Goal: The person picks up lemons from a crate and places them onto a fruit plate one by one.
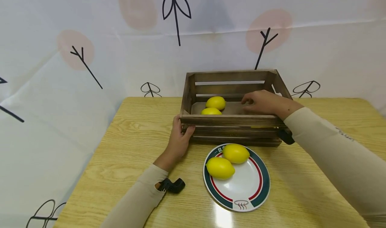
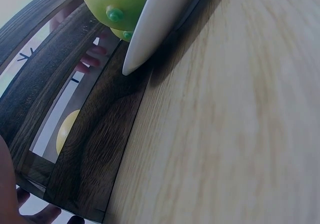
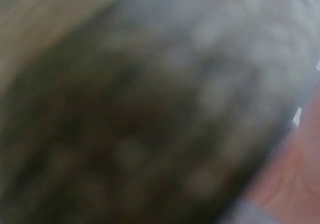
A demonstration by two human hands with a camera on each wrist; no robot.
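Observation:
A dark wooden slatted crate stands at the back of the table. My left hand grips its front left corner, thumb on the front and fingers round the side. Over the front rail, my right hand reaches into the crate's right part, fingers loosely bent with no thing visible between them. Two lemons lie in the crate's left part. In front of it is a white plate with a green and red rim, holding two more lemons. Blurred wood covers most of the right wrist view.
The light wooden table carries the crate and plate. A pale cloth with plant drawings hangs behind it. A thin strip of yellow shows through the crate's front slats, below the right hand.

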